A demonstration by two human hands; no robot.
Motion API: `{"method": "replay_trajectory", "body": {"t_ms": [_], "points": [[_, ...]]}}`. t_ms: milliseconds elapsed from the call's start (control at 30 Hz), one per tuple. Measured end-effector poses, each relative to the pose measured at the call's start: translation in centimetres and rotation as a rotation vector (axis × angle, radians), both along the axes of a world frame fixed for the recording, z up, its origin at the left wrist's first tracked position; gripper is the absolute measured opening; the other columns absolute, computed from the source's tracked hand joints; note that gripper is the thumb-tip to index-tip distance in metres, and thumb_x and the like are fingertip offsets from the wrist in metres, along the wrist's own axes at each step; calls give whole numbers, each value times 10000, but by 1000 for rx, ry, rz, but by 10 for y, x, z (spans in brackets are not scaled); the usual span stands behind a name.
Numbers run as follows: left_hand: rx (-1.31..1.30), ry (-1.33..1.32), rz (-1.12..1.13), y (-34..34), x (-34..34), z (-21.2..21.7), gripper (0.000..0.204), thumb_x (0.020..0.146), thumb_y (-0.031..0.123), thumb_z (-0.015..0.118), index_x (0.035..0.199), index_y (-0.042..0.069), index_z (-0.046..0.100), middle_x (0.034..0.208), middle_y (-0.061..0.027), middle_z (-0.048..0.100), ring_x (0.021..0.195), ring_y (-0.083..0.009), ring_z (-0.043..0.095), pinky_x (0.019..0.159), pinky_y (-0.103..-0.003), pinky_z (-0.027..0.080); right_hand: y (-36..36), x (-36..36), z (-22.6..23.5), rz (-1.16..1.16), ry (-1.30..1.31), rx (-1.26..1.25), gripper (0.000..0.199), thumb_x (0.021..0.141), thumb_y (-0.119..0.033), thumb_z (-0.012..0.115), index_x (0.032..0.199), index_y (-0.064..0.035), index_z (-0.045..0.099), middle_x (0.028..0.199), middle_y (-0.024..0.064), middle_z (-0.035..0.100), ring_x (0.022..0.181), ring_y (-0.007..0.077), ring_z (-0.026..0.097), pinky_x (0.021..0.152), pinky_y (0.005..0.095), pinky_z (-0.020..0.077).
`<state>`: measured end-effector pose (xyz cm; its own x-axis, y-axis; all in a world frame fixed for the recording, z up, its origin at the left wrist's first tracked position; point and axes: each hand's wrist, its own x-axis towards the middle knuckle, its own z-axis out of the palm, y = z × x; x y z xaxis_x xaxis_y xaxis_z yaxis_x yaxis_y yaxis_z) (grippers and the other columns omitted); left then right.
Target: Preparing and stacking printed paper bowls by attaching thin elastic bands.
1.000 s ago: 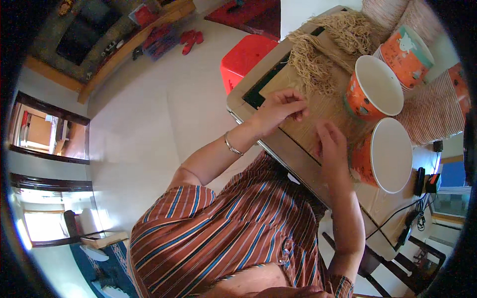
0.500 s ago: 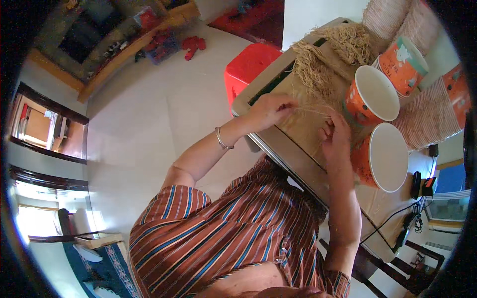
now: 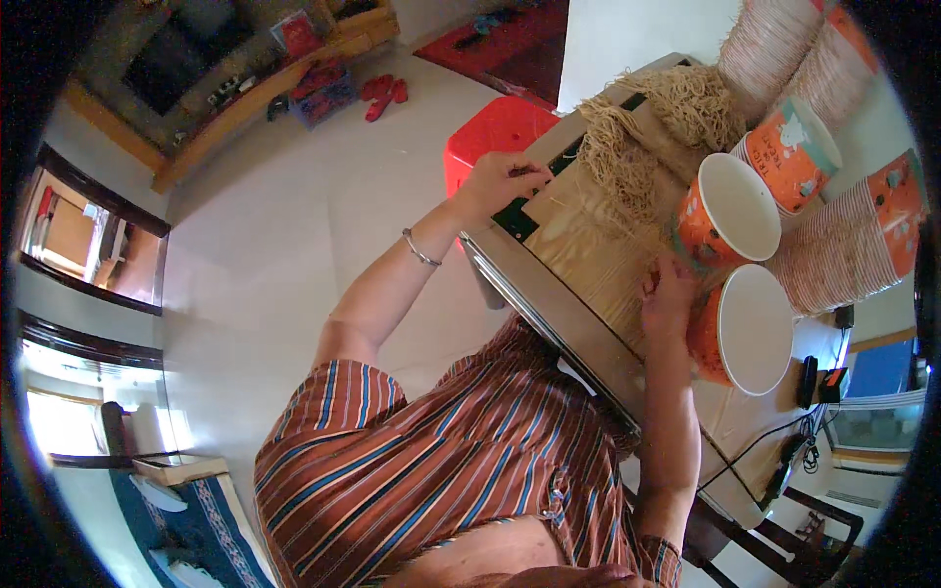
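Straw-coloured stringy strands (image 3: 619, 157) lie in a loose heap on the wooden tabletop (image 3: 578, 240), with a second clump (image 3: 691, 103) behind. My left hand (image 3: 500, 186), with a bracelet on its wrist, is over the table's left edge. Its fingers are curled together, and anything in them is too fine to make out. Close to the front of the heap, my right hand (image 3: 671, 294) has its fingers bent inward; their tips are partly hidden. Beside it stand two open orange paper tubs with white insides, one nearer (image 3: 755, 328) and one farther (image 3: 740, 208).
Stacks of nested orange tubs (image 3: 848, 245) line the table's right side, with another printed stack (image 3: 792, 152) behind. A red stool (image 3: 490, 137) stands past the left edge. Black cables (image 3: 809, 431) lie at the right. Red slippers (image 3: 382, 96) are on the floor.
My left hand has moved left and slightly up, away from the right hand. My right hand has lowered toward the tabletop. The thin strands stretched between them no longer show.
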<state>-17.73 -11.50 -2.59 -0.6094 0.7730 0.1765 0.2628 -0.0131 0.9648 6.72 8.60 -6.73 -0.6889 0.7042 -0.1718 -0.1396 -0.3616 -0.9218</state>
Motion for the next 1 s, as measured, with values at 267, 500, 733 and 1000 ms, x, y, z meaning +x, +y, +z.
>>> {"method": "replay_trajectory", "body": {"t_ms": [267, 500, 733, 1000], "points": [[-86, 360, -221, 13, 43, 79, 170, 887, 178, 631, 1004, 62, 670, 878, -31, 677, 797, -153, 637, 711, -294, 507, -53, -3, 67, -110, -216, 1436, 194, 918, -80, 551, 1108, -76, 589, 843, 40, 574, 608, 133, 543, 546, 256, 467], [89, 743, -434, 34, 91, 102, 110, 803, 109, 633, 891, 47, 656, 849, -102, 644, 811, -293, 632, 727, -386, 500, -84, 9, 128, 111, -71, 476, 273, 913, -28, 544, 1185, -39, 529, 773, 3, 572, 582, 56, 486, 511, 213, 404], [76, 624, -602, 41, 111, 109, 114, 805, 107, 652, 869, 12, 651, 822, -97, 631, 755, -254, 626, 689, -353, 496, -74, 63, 121, 67, -272, 853, 56, 886, -28, 593, 940, -18, 603, 718, 2, 576, 622, 69, 505, 574, 234, 441], [8, 306, -628, 64, 129, 115, 98, 862, 93, 636, 908, 8, 641, 753, -39, 603, 682, -115, 569, 622, -270, 465, -74, 99, 138, -98, -164, 526, 39, 879, -34, 624, 893, 3, 629, 728, -47, 567, 632, 47, 489, 552, 219, 412]]}}
